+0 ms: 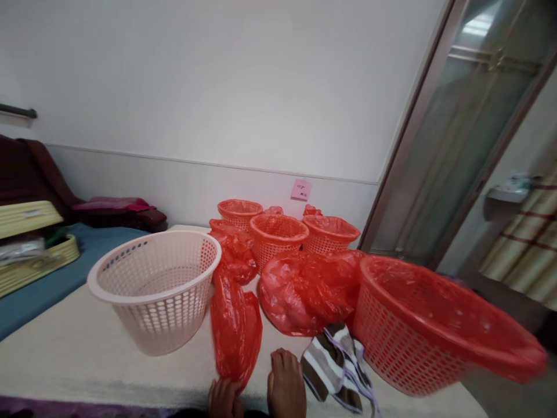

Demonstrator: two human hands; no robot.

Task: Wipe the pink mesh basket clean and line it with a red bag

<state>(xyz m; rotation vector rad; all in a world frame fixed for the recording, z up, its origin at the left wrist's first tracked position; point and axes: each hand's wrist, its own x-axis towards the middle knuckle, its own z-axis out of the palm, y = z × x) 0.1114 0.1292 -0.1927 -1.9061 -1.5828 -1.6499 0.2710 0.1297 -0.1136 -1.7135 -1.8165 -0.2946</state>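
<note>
My left hand (225, 397) is at the table's front edge, its fingers bent over the lower end of a long red plastic bag (236, 334). Just to the right, my right hand (286, 383) rests on the tabletop with nothing visible in it, fingers slightly bent. Beside it lies a crumpled brown, white and grey striped cloth (333, 363) with purple edging. Behind the hands spreads a bulky red plastic bag (304, 290). A pale pink perforated basket (165, 310) stands to the left, and a large red basket (404, 337) with red plastic inside stands to the right.
Several smaller red baskets (278, 235) stand at the back, more red plastic among them. A pink note (301, 190) is stuck on the white wall (243, 87). At the left, a yellow basket (43, 261) sits on a blue surface (104, 232). Glass doors (461, 128) are at right.
</note>
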